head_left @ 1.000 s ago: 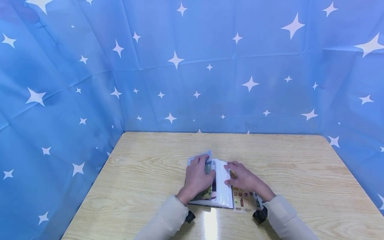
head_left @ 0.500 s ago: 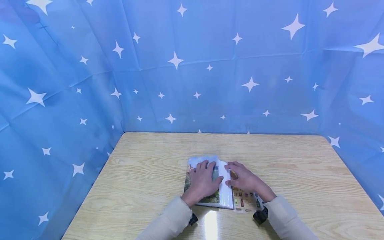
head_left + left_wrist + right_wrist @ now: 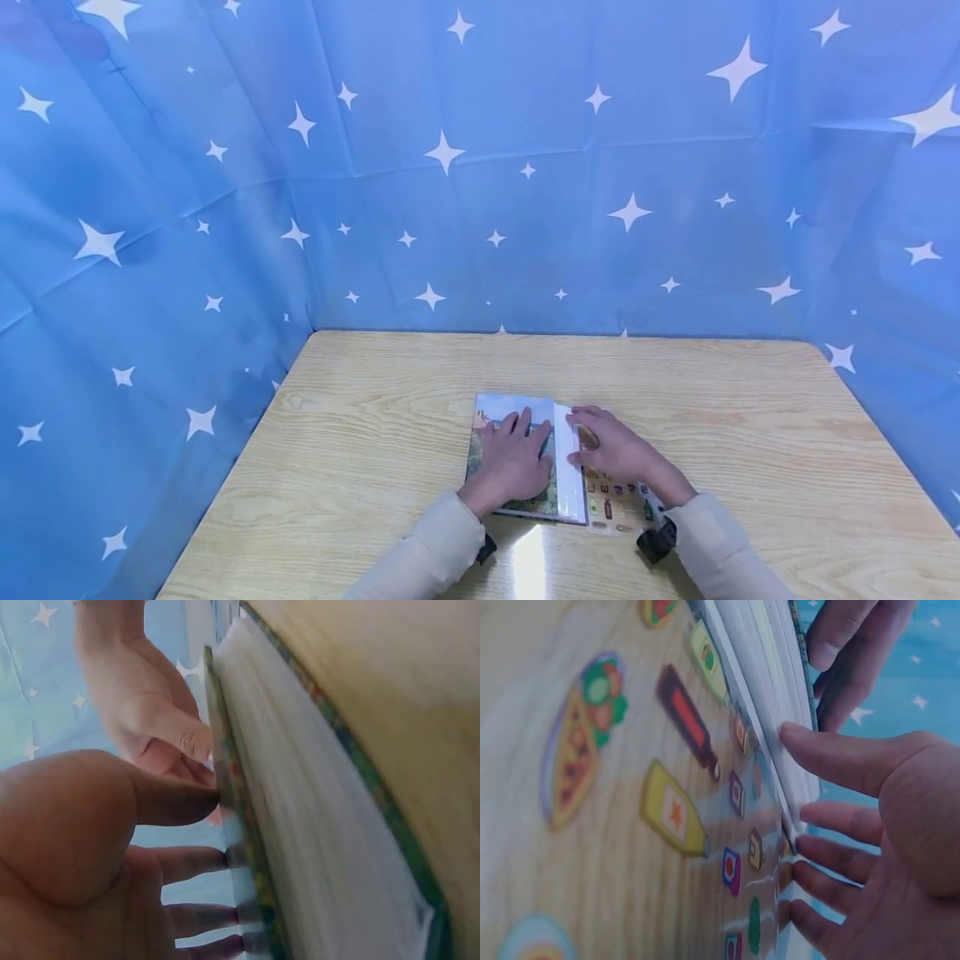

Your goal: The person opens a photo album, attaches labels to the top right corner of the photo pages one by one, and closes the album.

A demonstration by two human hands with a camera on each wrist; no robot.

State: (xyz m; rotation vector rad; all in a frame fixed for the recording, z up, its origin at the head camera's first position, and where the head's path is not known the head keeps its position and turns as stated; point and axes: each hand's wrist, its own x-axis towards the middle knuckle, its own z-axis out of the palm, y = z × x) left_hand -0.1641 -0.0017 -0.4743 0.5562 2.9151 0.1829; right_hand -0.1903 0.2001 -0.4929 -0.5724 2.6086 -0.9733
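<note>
A thick hard-covered book (image 3: 517,404) with a picture of sky and greenery lies on the table. My left hand (image 3: 517,462) rests on its cover with fingers spread. A strip of white pages (image 3: 572,492) shows right of the cover. My right hand (image 3: 618,446) is at that edge, its thumb and fingertips touching the pages. Beneath my right hand lies a sheet of food pictures (image 3: 611,504), including bottles and small jars. In the left wrist view the white page block (image 3: 300,802) shows between the two covers. In the right wrist view a bottle picture (image 3: 675,810) is close.
The wood-grain table (image 3: 360,433) has a bright light reflection near its front. Behind and to the sides hangs a blue cloth (image 3: 525,200) with white stars. Black wrist cameras (image 3: 654,543) sit under both wrists.
My left hand has turned the raised cover and leaves rightward and down, so the cover now lies flat under its spread fingers. My right hand has stayed at the page edge.
</note>
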